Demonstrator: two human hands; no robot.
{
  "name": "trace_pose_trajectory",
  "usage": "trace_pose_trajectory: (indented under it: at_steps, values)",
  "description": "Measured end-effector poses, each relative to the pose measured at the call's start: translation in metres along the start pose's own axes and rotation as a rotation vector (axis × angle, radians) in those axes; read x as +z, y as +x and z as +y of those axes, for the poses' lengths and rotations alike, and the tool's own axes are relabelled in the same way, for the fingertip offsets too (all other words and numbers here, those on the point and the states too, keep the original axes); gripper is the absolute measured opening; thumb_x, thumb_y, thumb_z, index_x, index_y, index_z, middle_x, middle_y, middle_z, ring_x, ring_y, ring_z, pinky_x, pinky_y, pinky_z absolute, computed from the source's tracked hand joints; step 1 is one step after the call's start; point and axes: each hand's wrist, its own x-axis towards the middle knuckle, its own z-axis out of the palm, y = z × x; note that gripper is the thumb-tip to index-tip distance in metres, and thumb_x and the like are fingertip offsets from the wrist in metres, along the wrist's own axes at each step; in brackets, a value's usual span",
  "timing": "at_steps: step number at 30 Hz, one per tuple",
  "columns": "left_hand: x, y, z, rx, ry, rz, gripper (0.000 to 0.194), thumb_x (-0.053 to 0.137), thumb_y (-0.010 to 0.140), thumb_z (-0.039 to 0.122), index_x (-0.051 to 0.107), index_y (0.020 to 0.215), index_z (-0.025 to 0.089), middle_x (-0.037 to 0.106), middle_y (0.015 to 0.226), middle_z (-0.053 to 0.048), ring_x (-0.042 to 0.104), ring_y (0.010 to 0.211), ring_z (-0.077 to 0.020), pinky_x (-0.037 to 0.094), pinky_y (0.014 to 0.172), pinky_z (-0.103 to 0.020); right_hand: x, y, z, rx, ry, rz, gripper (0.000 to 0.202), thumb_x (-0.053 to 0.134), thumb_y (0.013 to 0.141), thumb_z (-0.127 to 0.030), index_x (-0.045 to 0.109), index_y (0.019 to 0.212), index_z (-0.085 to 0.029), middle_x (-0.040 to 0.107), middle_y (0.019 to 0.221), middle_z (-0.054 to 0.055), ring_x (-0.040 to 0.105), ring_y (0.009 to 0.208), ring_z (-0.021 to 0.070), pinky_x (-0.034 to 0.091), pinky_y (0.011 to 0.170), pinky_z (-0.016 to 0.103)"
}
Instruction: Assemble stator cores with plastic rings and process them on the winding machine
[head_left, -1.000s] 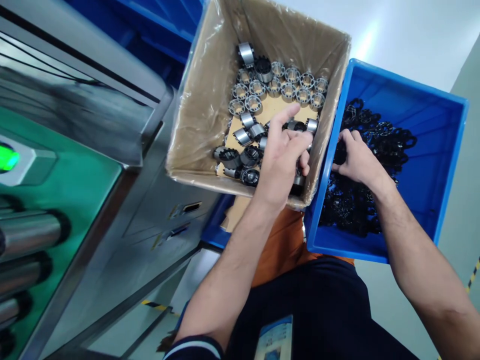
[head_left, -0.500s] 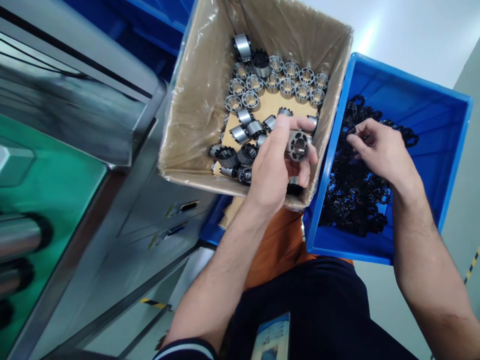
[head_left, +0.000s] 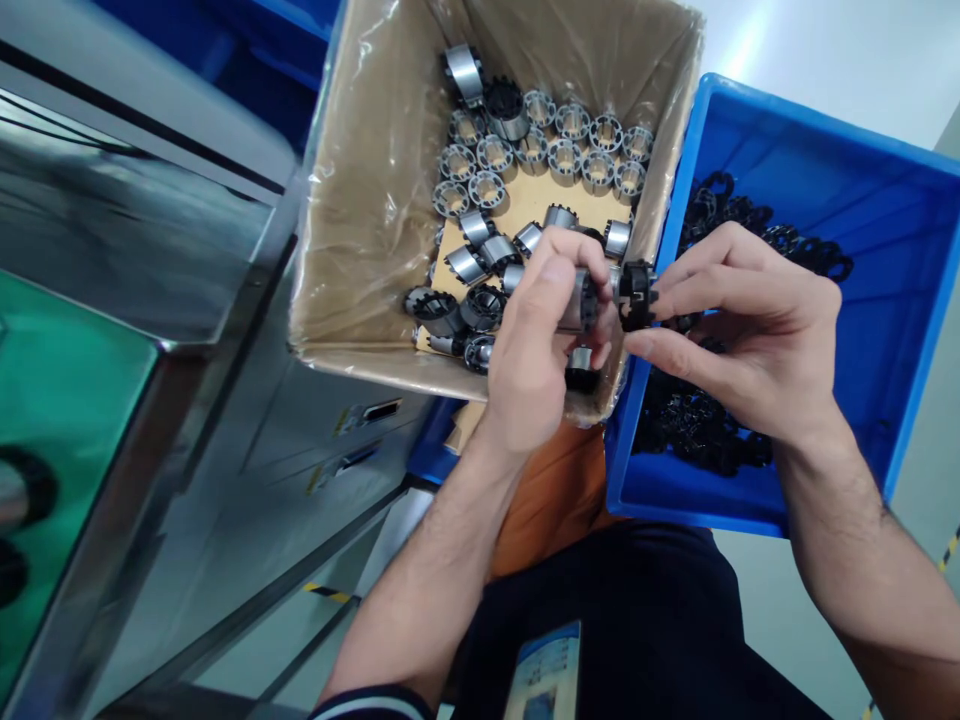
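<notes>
My left hand point(head_left: 536, 335) is closed around a slotted metal cylinder point(head_left: 577, 303), its end turned to the right, above the lined carton point(head_left: 367, 230). Between the thumb and fingers of my right hand point(head_left: 757, 320) is a black plastic ring point(head_left: 637, 296) with small prongs. A narrow gap separates the ring from the cylinder's end. Below my left hand, several more metal cylinders point(head_left: 489, 190) stand or lie on cardboard in the carton, some with black toothed rings on their ends. Many black rings point(head_left: 697, 415) are heaped in the blue bin point(head_left: 832, 180) under my right hand.
On the left stands a metal machine point(head_left: 225, 110) with a green surface point(head_left: 67, 430) that carries dark-ended cylinders point(head_left: 22, 490). The carton and blue bin stand side by side. A phone-like screen point(head_left: 546, 670) shows at my dark clothing.
My right hand has come up from the heap of black rings and moved left with one ring to the cylinder's end. My left hand has turned the cylinder to face right.
</notes>
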Motion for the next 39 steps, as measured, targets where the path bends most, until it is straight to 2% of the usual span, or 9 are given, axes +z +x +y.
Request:
trace_pose_trajectory:
  at_steps: [4, 7, 11, 15, 20, 26, 32, 35, 39]
  values:
    - [0.001, -0.003, 0.002, -0.001, -0.062, 0.026, 0.035, 0.074, 0.112, 0.060, 0.069, 0.106, 0.026, 0.066, 0.094, -0.003, 0.066, 0.067, -0.0185, 0.054, 0.055, -0.034, 0.003, 0.001, 0.004, -0.041, -0.019, 0.036, 0.023, 0.111, 0.086, -0.044, 0.093, 0.091, -0.030, 0.081, 0.093, 0.003, 0.071, 0.074, 0.0204, 0.056, 0.053, 0.037]
    - [0.001, -0.010, -0.001, -0.047, 0.019, -0.066, 0.035, 0.063, 0.119, 0.066, 0.069, 0.124, 0.032, 0.064, 0.082, 0.002, 0.057, 0.051, -0.0159, 0.043, 0.044, -0.031, 0.004, 0.001, 0.002, -0.016, -0.028, 0.028, 0.024, 0.110, 0.088, -0.040, 0.091, 0.090, -0.027, 0.079, 0.085, 0.002, 0.066, 0.067, 0.0178, 0.052, 0.051, 0.036]
    - [0.001, -0.018, -0.004, -0.020, 0.262, -0.077, 0.057, 0.044, 0.121, 0.079, 0.071, 0.141, 0.034, 0.047, 0.065, 0.004, 0.045, 0.047, -0.0149, 0.033, 0.045, -0.028, 0.006, -0.001, -0.001, 0.022, 0.031, -0.015, 0.031, 0.111, 0.086, -0.041, 0.084, 0.087, -0.025, 0.074, 0.077, 0.000, 0.056, 0.057, 0.0131, 0.044, 0.046, 0.033]
    - [0.002, -0.017, -0.001, -0.005, 0.342, -0.043, 0.071, 0.043, 0.116, 0.091, 0.075, 0.135, 0.031, 0.048, 0.070, 0.002, 0.047, 0.052, -0.0144, 0.037, 0.051, -0.027, 0.008, -0.005, -0.004, 0.112, 0.131, -0.074, 0.032, 0.105, 0.095, -0.043, 0.079, 0.092, -0.025, 0.071, 0.080, -0.002, 0.059, 0.060, 0.0125, 0.050, 0.050, 0.029]
    - [0.000, -0.014, -0.002, 0.064, 0.319, -0.114, 0.067, 0.044, 0.119, 0.086, 0.078, 0.135, 0.030, 0.056, 0.074, 0.000, 0.048, 0.054, -0.0156, 0.037, 0.052, -0.031, 0.006, -0.007, -0.004, 0.160, 0.125, -0.114, 0.035, 0.100, 0.099, -0.047, 0.074, 0.095, -0.025, 0.068, 0.084, -0.002, 0.062, 0.067, 0.0135, 0.053, 0.055, 0.027]
    - [-0.001, -0.014, -0.006, 0.089, 0.303, -0.116, 0.063, 0.038, 0.122, 0.082, 0.076, 0.134, 0.033, 0.063, 0.090, -0.002, 0.050, 0.059, -0.0162, 0.037, 0.055, -0.031, 0.004, -0.007, -0.003, 0.113, 0.066, -0.146, 0.025, 0.098, 0.093, -0.031, 0.073, 0.095, -0.025, 0.066, 0.082, -0.002, 0.053, 0.068, 0.0132, 0.048, 0.057, 0.029]
    - [-0.003, -0.012, -0.010, 0.173, 0.305, -0.075, 0.053, 0.045, 0.123, 0.074, 0.077, 0.131, 0.032, 0.068, 0.108, -0.005, 0.059, 0.078, -0.0207, 0.045, 0.071, -0.036, 0.006, -0.004, -0.007, 0.211, 0.193, -0.162, 0.034, 0.101, 0.095, -0.037, 0.071, 0.090, -0.023, 0.066, 0.078, -0.004, 0.053, 0.062, 0.0098, 0.044, 0.053, 0.025]
    - [-0.005, -0.012, -0.008, 0.101, 0.272, -0.114, 0.041, 0.050, 0.123, 0.065, 0.076, 0.134, 0.036, 0.069, 0.108, -0.004, 0.061, 0.083, -0.0243, 0.047, 0.075, -0.041, 0.008, -0.001, -0.009, 0.264, 0.307, -0.197, 0.038, 0.102, 0.095, -0.038, 0.069, 0.087, -0.023, 0.063, 0.073, -0.006, 0.053, 0.058, 0.0080, 0.046, 0.051, 0.022]
    - [-0.008, -0.013, -0.008, 0.062, 0.307, -0.124, 0.046, 0.050, 0.120, 0.072, 0.073, 0.137, 0.036, 0.070, 0.106, -0.006, 0.063, 0.084, -0.0252, 0.053, 0.078, -0.042, 0.010, 0.001, -0.009, 0.305, 0.448, -0.237, 0.040, 0.103, 0.096, -0.038, 0.067, 0.088, -0.022, 0.062, 0.069, -0.007, 0.053, 0.054, 0.0071, 0.048, 0.050, 0.021]
